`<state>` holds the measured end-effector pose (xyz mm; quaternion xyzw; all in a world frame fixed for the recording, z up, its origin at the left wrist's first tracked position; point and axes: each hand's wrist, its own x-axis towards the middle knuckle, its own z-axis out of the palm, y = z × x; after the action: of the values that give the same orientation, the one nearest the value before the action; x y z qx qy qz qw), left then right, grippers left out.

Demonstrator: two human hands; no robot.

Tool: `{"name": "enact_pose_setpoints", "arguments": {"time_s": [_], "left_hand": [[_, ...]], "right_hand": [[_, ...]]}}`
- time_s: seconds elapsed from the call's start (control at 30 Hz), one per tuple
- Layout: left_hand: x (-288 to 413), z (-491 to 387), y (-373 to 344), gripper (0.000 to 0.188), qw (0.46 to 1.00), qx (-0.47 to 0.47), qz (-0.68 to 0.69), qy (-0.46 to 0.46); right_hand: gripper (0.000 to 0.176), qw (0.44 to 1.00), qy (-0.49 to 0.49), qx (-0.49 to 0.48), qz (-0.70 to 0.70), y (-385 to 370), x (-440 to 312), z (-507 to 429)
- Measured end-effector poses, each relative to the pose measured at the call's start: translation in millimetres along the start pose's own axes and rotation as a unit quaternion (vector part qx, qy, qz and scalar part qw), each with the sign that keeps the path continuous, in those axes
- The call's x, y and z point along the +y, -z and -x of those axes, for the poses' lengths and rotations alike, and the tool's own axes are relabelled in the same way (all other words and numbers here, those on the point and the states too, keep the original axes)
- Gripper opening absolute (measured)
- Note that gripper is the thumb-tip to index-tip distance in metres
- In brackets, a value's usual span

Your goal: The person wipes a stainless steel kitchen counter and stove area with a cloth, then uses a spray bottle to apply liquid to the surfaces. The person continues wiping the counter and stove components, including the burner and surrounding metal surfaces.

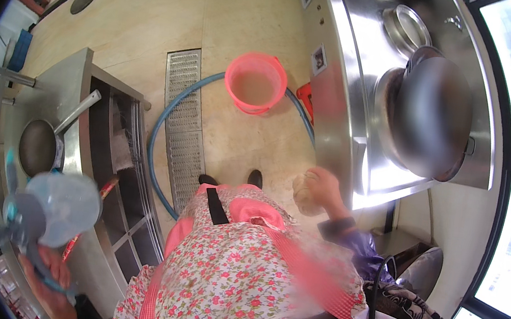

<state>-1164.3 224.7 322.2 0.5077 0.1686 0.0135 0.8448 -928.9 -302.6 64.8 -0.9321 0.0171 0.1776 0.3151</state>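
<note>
Low on the left, my left hand (47, 270) grips the grey and teal handle of what looks like a spray bottle (65, 207). Its translucent body is raised over the steel counter, and the outline is blurred. On the other side, my right hand (322, 187) clutches a crumpled beige cloth (301, 195) beside the corner of the steel stove. The fingers wrap over the cloth's top, and part of it is hidden under them. A floral apron (225, 276) covers my front.
A pink bucket (231, 79) of cloudy water stands ahead on the floor, with a blue hose (155, 132) curving around it. A drain grate (184, 97) runs alongside. Right: a steel stove (353, 41) bearing a large wok (385, 113). Left: a steel counter (70, 135) holding a long-handled pan (36, 147).
</note>
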Motion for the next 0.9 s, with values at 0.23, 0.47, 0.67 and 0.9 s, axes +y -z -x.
{"name": "enact_pose_setpoints", "arguments": {"time_s": [0.23,0.47,0.67,0.9], "left_hand": [[-137,-170,-97,0.041,0.987,-0.001,-0.133,0.091],[-304,-263,-182,0.026,0.917,-0.262,-0.115,0.278],[-402,-278,-211,0.030,0.859,-0.346,-0.050,0.374],[-472,-286,-224,0.037,0.838,-0.415,-0.205,0.290]], "right_hand": [[0.033,0.995,-0.090,0.007,-0.044,23,49,37],[0.068,0.995,-0.053,0.044,-0.075,-40,68,33],[0.076,0.968,-0.186,0.029,-0.167,-110,73,30],[0.067,0.935,-0.287,0.108,-0.177,-112,95,62]]}}
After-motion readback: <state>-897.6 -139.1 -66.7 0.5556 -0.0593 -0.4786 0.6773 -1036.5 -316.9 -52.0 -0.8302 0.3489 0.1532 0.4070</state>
